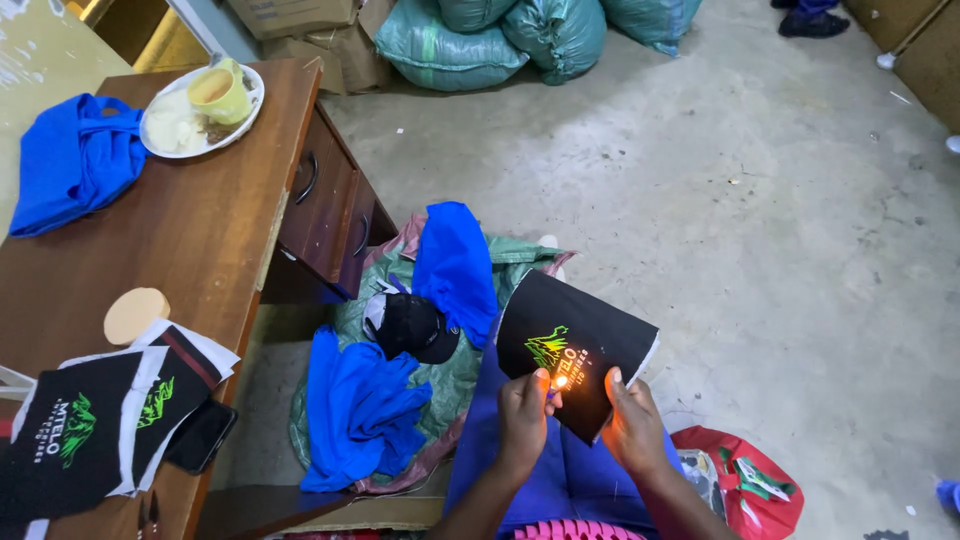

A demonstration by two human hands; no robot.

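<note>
Left hand [524, 415] pinching lit lighter [557, 383] at black printed fabric panel [570, 350]; right hand [630, 425] gripping panel edge. Singeing step; next needs steady flame along the edge.

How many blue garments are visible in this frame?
3: one blue garment on the desk's far left, one draped over the green sack, one heaped beside it. Others may lie hidden underneath.

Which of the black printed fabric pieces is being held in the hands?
The single black piece over the lap, gripped by the left hand and right hand; the others lie stacked on the desk.
</note>
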